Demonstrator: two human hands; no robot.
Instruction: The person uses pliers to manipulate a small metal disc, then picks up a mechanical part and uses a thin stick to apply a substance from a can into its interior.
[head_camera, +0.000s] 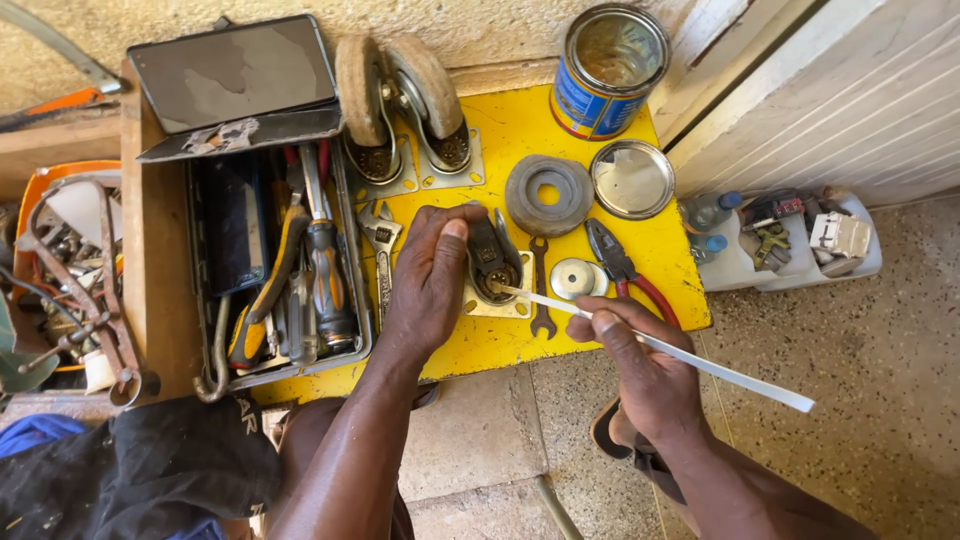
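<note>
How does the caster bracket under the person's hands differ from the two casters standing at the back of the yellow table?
The caster bracket has no wheel in its fork; the two casters each carry a worn, tan wheel. The bracket is held by the left hand while the right hand pokes a white strip into it; the two casters stand untouched. All sit on square base plates on the yellow table.

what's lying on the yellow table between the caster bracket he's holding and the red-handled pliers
In the head view, a small open-ended spanner and a shiny round metal disc lie on the yellow table between the caster bracket and the pliers.
</note>
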